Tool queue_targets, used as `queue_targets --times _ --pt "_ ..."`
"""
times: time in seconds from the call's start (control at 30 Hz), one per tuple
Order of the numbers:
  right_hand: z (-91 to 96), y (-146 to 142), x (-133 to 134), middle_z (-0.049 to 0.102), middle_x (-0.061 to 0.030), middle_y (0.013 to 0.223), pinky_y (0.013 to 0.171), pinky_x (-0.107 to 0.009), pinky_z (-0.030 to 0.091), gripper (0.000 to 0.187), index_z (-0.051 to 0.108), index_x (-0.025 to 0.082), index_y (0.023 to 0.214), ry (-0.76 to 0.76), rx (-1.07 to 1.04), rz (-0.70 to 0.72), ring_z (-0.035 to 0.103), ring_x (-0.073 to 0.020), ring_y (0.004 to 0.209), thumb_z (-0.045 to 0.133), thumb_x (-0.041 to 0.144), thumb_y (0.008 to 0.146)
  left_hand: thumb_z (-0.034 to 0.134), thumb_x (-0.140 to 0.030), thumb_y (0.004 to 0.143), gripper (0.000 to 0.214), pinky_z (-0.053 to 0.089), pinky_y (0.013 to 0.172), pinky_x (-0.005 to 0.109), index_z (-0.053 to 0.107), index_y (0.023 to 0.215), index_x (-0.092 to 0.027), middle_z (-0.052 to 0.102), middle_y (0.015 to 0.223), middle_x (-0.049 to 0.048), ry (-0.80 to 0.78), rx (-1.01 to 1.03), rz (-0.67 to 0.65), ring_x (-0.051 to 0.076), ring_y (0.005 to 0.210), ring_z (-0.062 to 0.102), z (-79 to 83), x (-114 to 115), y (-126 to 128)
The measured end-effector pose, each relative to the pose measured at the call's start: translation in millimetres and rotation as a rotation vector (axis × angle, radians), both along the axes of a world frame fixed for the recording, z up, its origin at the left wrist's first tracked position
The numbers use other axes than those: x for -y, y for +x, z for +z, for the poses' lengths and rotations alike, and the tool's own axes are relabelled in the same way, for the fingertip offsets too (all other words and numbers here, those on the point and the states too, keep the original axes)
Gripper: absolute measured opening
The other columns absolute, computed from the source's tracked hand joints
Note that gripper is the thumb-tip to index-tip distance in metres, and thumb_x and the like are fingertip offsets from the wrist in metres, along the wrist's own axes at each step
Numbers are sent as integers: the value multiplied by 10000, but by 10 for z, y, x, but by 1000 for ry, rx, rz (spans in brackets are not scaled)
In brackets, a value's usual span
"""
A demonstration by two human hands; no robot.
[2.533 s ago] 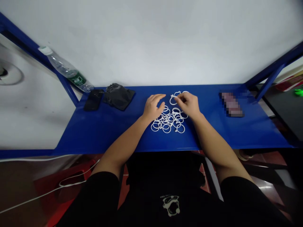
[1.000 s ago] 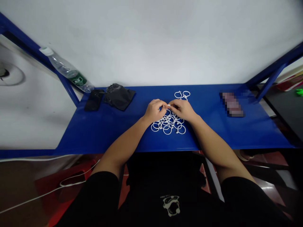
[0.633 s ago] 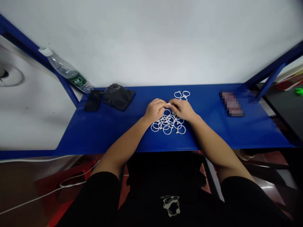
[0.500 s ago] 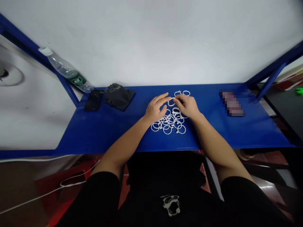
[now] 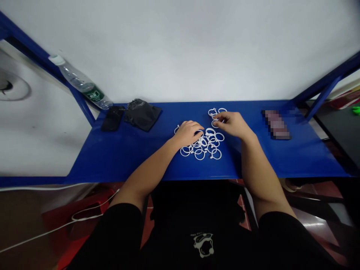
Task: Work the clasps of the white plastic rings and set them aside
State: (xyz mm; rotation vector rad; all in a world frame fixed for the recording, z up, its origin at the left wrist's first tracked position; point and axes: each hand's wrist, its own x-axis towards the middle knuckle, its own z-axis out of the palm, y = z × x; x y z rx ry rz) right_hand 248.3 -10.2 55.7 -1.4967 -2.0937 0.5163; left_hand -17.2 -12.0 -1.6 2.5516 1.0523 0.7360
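Observation:
A pile of white plastic rings [image 5: 208, 147] lies on the blue shelf [image 5: 126, 153] in front of me. My left hand [image 5: 189, 133] rests on the pile's left side with its fingers curled over the rings, and one ring pokes out at its left. My right hand [image 5: 234, 124] is further back and to the right, pinching a white ring [image 5: 216, 122] at its fingertips. That ring is just in front of a small separate group of rings [image 5: 217, 111] near the wall.
At the back left, a plastic water bottle [image 5: 81, 86] leans on the blue frame, beside a black phone [image 5: 111, 118] and a black pouch [image 5: 142, 113]. A blurred flat object [image 5: 275, 123] lies at the right. A white cable [image 5: 56, 228] hangs below left.
Both hands were together on one ring over the pile. My right hand has carried a ring back and right toward the small group; my left hand has dropped onto the pile.

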Motion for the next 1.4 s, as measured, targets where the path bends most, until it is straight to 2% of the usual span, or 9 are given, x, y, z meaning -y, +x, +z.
queue_targets --times 0.1,0.23,0.43,0.57,0.67,0.8,0.97,1.23,1.4 --pt "-65 -77 26 807 -41 862 705 -345 514 342 840 228 1094 -165 -32 247 703 -203 742 833 453 837 671 -296 1060 183 527 1049 471 796 1185 -248 823 1179 53 -19 -32 15 262 1123 735 18 -4 -4" --pt "-164 -146 4 791 -22 831 683 -343 492 184 835 235 1005 -208 -3 332 675 -179 714 781 326 856 666 -303 1062 174 510 1058 474 799 1163 -255 832 1130 51 -18 -27 14 260 1083 737 16 -15 -9" --pt "-129 -220 51 714 -3 787 639 -334 465 192 774 237 1049 -161 -327 320 590 -154 688 726 405 968 692 -350 1063 339 518 1055 477 709 1376 -222 813 1152 76 2 49 66 271 1117 740 9 -1 3" --pt "-156 -335 88 665 13 760 604 -322 436 199 716 237 1040 -165 -470 335 527 -141 647 728 427 985 606 -324 1111 189 512 1040 465 741 1178 -211 809 1054 67 49 51 40 251 1029 747 28 -14 -10" --pt "-211 -384 78 711 -2 812 611 -320 437 216 720 227 1074 -104 -442 300 553 -144 657 727 423 983 599 -247 1099 141 497 1050 464 730 1051 -224 819 1034 41 65 45 55 233 982 746 33 -39 -29" --pt "-230 -390 66 749 -12 835 641 -324 445 235 743 222 1104 -12 -325 271 586 -150 666 680 426 1006 608 -217 1082 121 492 1066 467 716 1030 -233 819 1022 31 68 34 86 231 988 745 36 -46 -36" --pt "-180 -398 85 717 -3 742 638 -326 425 227 738 210 1012 54 -203 251 569 -151 619 602 392 1007 610 -196 1071 111 495 1092 464 714 1078 -235 812 1033 30 75 49 75 227 1015 745 62 -24 -27" --pt "-206 -468 100 697 3 698 623 -312 416 133 688 218 849 77 -252 199 549 -151 596 588 302 825 578 -188 1059 168 483 1157 496 731 1089 -251 813 1047 36 116 35 38 229 1009 746 14 -12 -5" --pt "-221 -509 108 642 13 643 610 -314 403 100 668 227 781 55 -269 150 515 -156 579 592 291 780 594 -184 1027 142 471 1181 517 717 1054 -249 809 1026 40 107 21 37 237 1009 748 12 15 16"
